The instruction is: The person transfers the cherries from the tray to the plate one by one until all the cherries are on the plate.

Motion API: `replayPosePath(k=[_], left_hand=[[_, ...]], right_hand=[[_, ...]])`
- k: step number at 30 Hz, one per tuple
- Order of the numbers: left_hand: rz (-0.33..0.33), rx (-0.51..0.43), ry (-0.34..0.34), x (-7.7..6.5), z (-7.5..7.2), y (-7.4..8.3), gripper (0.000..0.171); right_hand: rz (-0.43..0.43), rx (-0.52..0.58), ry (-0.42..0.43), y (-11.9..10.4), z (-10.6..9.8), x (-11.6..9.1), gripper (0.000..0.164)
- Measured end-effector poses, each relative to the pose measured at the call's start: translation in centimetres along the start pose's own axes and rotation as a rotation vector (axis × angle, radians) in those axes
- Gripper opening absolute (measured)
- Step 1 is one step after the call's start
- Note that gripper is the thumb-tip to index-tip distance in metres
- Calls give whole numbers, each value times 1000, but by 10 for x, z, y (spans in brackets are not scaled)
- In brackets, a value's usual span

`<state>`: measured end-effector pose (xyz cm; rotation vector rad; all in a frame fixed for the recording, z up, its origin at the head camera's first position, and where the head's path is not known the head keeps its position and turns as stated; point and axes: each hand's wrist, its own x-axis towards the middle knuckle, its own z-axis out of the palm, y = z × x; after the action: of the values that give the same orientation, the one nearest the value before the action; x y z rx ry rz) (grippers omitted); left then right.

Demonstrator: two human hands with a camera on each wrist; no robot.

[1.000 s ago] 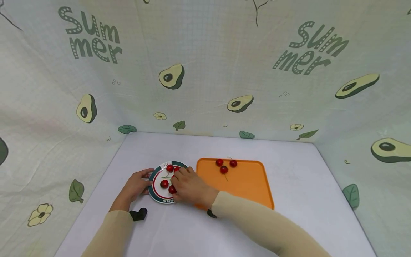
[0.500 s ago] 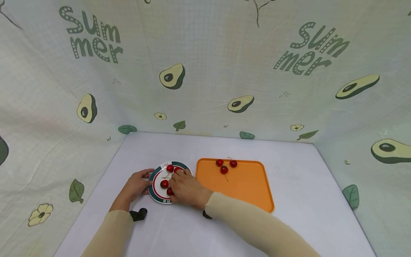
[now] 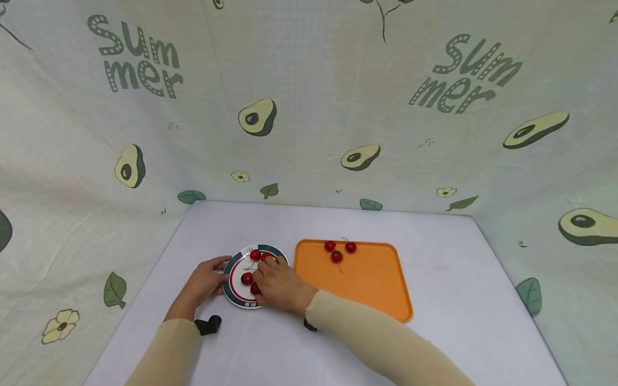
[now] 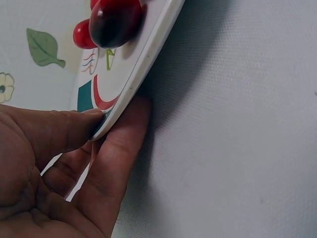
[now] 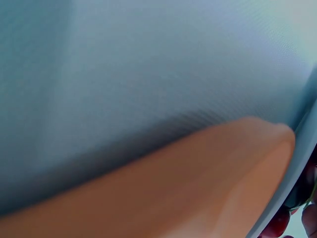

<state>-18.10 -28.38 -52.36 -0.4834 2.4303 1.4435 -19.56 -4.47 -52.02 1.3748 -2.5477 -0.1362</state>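
My left hand pinches the left rim of a round plate, white with a green band and a red ring. In the left wrist view the thumb lies on top and fingers are beneath it. Several red cherries with green stems lie on the plate. My right hand reaches over the plate's right side with bent fingers among the cherries. One fingertip shows near a cherry and a stem in the right wrist view. Its other fingertips are hidden, so I cannot tell whether they hold a cherry.
An orange tray lies right of the plate, partly behind my right forearm. Inside it, 3 cherries sit near the far edge. The white table meets a patterned cloth backdrop at the back and sides.
My right hand has shifted slightly left over the plate, then stayed there. The nearest cherry on the plate has moved a little left. The left hand keeps its hold on the rim.
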Motion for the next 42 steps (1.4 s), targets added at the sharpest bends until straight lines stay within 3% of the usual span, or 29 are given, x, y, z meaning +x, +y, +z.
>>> replayPosePath(k=[11, 19, 25, 33, 42], left_hand=[[1, -13, 4, 2, 0, 0, 62], [-6, -9, 12, -1, 0, -1, 61], [-13, -6, 17, -4, 2, -3, 61], [-6, -9, 9, -4, 2, -1, 61], [-2, 16, 12, -2, 2, 3, 62]], right_hand=[[-3, 6, 58, 4, -4, -3, 37], [64, 100, 38, 33, -23, -16, 37], [148, 121, 84, 70, -18, -42, 38], [259, 134, 192, 129, -5, -92, 38], [434, 78, 151, 173, 3, -132, 44]])
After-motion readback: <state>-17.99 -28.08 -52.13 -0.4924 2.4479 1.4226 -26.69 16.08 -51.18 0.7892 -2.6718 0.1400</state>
